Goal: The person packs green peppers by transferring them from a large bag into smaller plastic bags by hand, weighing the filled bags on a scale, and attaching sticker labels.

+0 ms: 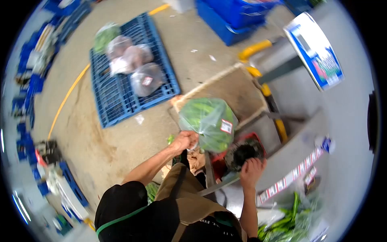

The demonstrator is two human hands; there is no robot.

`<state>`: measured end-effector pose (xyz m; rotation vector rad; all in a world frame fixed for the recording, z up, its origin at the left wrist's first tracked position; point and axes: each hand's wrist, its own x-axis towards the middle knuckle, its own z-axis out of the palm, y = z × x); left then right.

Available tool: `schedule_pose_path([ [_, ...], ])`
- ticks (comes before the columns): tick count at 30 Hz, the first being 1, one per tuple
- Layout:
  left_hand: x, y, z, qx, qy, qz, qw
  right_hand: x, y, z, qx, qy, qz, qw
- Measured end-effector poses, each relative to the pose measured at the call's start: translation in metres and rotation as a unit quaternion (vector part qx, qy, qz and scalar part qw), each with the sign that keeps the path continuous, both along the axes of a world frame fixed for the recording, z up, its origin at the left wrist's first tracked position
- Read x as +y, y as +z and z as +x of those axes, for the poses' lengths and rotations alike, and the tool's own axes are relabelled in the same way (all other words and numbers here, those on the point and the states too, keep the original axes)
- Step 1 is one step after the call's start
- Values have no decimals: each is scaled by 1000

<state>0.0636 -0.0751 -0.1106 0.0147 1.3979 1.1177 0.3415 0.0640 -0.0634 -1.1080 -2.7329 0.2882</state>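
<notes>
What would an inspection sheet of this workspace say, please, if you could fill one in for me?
Surface: stained floor with a yellow line.
Job's things: clear bag of green produce, label on its side.
Clutter: pale scraps on the floor; label strip at right.
Hands: left hand grips the bag's gathered neck; right hand is at a dark clump, contact unclear.
Cables: nothing seen.
Surroundings: filled bags on a blue pallet; blue crates; display panel.

Bag (206,117) of glossy, see-through plastic
</notes>
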Motion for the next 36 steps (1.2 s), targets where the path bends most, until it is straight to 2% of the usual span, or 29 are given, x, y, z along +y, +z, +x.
schedule_pose_path([
  [1,-13,16,-11,-51,43,12,998,-1,2,-3,-8,2,-11,1000],
  [4,-65,32,-45,-50,146,-23,988,-4,-1,-1,-26,18,5,999],
  [7,-120,18,-95,-8,240,-87,967,-5,-5,-1,-29,22,11,999],
  [9,-166,-21,-140,-5,287,-118,951,-5,-3,-4,-36,25,10,999],
  [11,-212,-63,-210,85,294,-200,931,-7,-1,-12,-54,22,16,998],
  [13,-248,-96,-257,109,319,-251,907,-3,-6,-13,-64,23,7,998],
  [14,-297,-149,-291,107,339,-242,903,-5,-6,-9,-77,11,4,997],
  [15,-301,-155,-305,135,355,-258,888,-3,-13,-6,-61,18,34,997],
  [16,-319,-173,-325,136,370,-228,890,-4,-8,-14,-39,20,36,998],
  [17,-335,-194,-345,159,387,-238,877,-5,-7,-14,-58,4,28,998],
  [18,-356,-213,-365,109,405,-143,897,-4,-5,-17,-65,4,30,997],
  [19,-360,-230,-387,157,451,-194,857,-4,-4,-17,-71,-17,23,997],
  [20,-414,-278,-429,91,398,-123,904,-5,-5,-18,-62,-30,23,997],
  [21,-410,-280,-443,110,406,-173,890,-3,-6,-18,-49,-36,23,998],
  [22,-405,-281,-441,99,433,23,896,-3,-6,-17,-48,-44,22,998],
  [24,-359,-240,-439,268,382,-181,866,-2,-5,-15,-38,-51,14,998],
  [27,-314,-206,-423,307,288,-193,886,-1,-5,-15,-22,-56,3,998],
  [29,-285,-225,-403,309,218,-222,899,-1,-3,-14,-22,-53,6,998],
  [30,-276,-239,-391,270,161,-199,928,0,-3,-14,-14,-54,4,998],
  [31,-287,-287,-392,221,85,-165,958,0,-3,-14,-11,-55,4,998],
  [32,-262,-287,-351,374,-36,-177,910,0,-3,-13,-7,-57,4,998],
  [33,-268,-330,-334,337,-105,-91,931,0,-3,-12,-3,-59,4,998],
  [34,-222,-299,-282,130,15,-172,976,0,-4,-11,4,-61,9,998],
  [35,-190,-273,-234,88,-7,-155,984,0,-6,-9,16,-64,9,998],
  [36,-169,-271,-194,60,-27,-155,986,1,-7,-8,28,-68,11,997],
])
